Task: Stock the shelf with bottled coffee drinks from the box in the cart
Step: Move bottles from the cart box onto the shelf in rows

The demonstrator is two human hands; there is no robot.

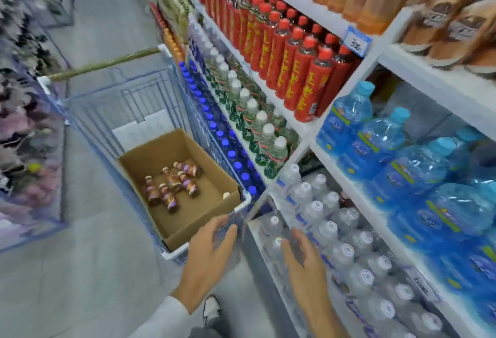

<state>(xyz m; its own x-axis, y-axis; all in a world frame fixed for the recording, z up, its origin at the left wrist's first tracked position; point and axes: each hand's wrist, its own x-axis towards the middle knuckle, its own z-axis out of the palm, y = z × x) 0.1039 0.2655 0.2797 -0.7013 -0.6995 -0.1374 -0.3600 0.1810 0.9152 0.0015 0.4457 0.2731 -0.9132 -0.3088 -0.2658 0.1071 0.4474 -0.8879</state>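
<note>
Beside the cardboard box of probably light, rigid coffee bottles (grip mid-body), left hand and right hand hovered empty, uncurled.

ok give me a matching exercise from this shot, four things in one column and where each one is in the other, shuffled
Things
1 coffee bottles
2 red-labelled bottles
3 big blue-capped water bottles
4 left hand

Places
a by the near corner of the cart
b right-hand shelf bay, under the brown packs
c inside the cardboard box
d shelf above the white-capped green bottles

Pairs: 1-c, 2-d, 3-b, 4-a
</note>
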